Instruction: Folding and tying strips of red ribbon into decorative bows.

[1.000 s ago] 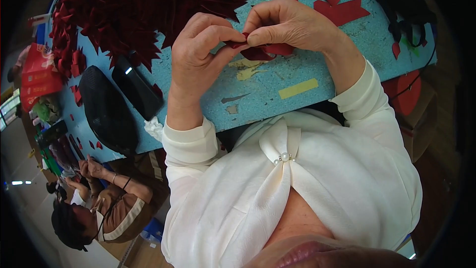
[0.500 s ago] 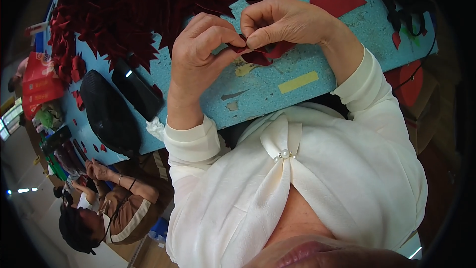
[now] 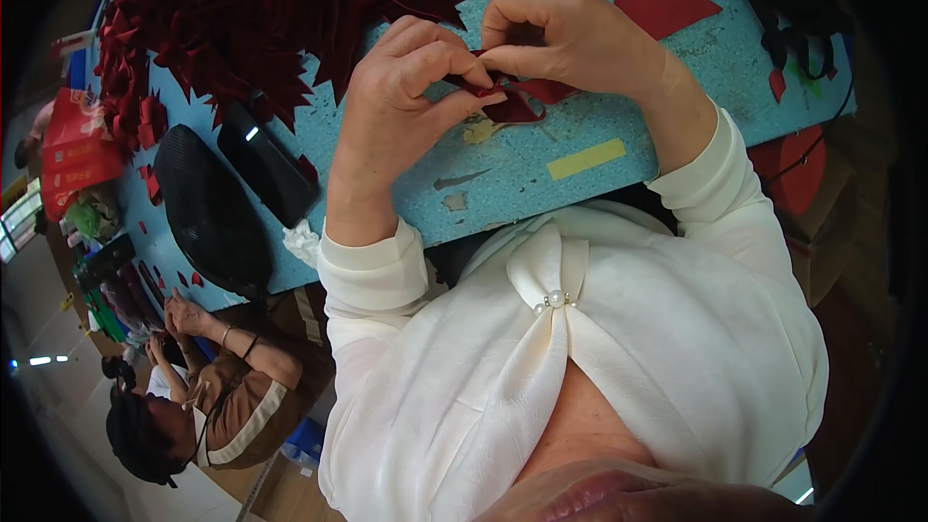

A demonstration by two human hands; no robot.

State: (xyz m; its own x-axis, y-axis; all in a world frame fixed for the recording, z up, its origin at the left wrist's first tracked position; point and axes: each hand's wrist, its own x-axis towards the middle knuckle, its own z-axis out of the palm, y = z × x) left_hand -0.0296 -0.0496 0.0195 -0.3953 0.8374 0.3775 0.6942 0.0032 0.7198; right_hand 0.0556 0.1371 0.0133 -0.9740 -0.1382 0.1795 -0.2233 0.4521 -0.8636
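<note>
While the left hand (image 3: 401, 101) and right hand (image 3: 580, 34) pinch a looped, velvety red ribbon (image 3: 509, 113) at upper centre, closed fingertips hide its middle; upper left, a spiky fabric pile (image 3: 242, 29) is cut off

The right hand (image 3: 580, 37) now sits higher and farther out over the table than it does a moment ago, its thumb straighter and the opening between that thumb and its curled index finger wider. The left hand (image 3: 394, 97) opens up too: its thumb (image 3: 472, 108), tucked in close under the index fingertip before, now reaches out lower with its tip in plain sight. The red ribbon (image 3: 514, 110) shows more between the two hands, and its rounded lower loop is now a sharper, more angular fold
</note>
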